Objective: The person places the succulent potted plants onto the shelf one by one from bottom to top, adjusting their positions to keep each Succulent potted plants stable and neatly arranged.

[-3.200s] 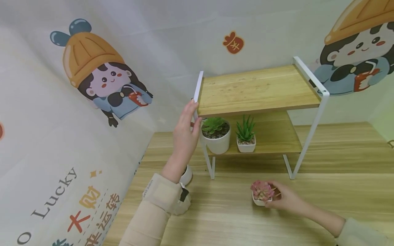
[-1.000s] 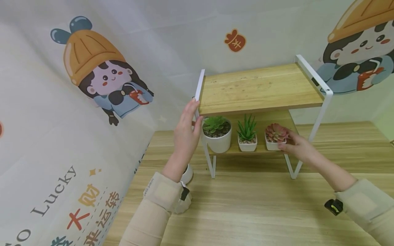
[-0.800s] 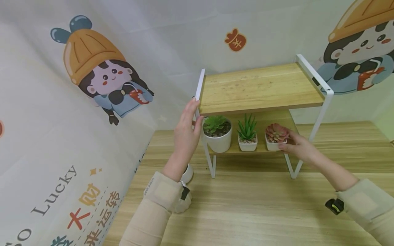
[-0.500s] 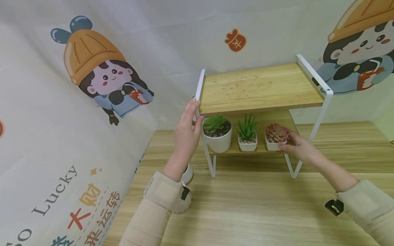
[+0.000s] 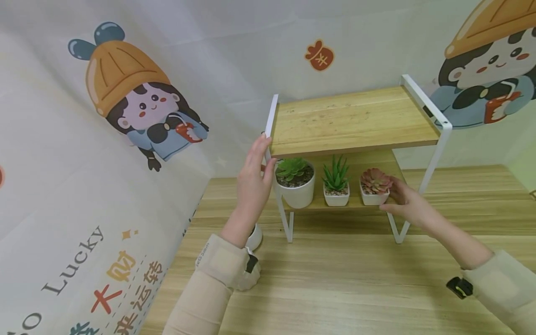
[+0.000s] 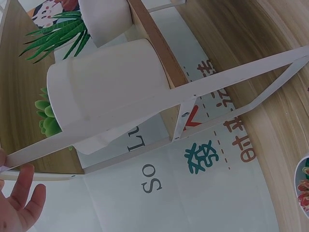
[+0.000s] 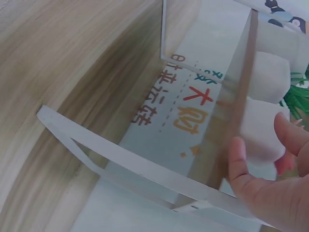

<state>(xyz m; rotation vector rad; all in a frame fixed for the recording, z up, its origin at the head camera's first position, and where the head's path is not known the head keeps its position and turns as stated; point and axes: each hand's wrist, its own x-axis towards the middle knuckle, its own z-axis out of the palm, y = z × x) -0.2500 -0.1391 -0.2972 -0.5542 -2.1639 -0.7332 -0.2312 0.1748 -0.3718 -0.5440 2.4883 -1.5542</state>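
Observation:
A two-tier shelf rack (image 5: 351, 122) with wooden boards and a white metal frame stands on the table. My left hand (image 5: 253, 181) holds its left upright, with thumb and fingers either side of the white bar. On the lower board stand a green succulent in a round white pot (image 5: 298, 193), a spiky aloe-like plant (image 5: 335, 179) in a square pot, and a pink succulent (image 5: 376, 181) in another square pot. My right hand (image 5: 412, 204) is spread beside the pink succulent's pot. In the right wrist view its thumb (image 7: 236, 154) is apart from that white pot (image 7: 263, 130).
A small white pot (image 5: 254, 238) is partly hidden behind my left sleeve, with a whitish rounded thing (image 5: 249, 279) below it. The left wrist view's right edge shows a white pot with a reddish plant (image 6: 304, 188). Wood-grain table (image 5: 318, 288); printed cloth (image 5: 234, 60) behind.
My right hand has carried the pink succulent from low over the table onto the lower board, right of the aloe-like plant. Its thumb has since come off the pot. My left hand stays put.

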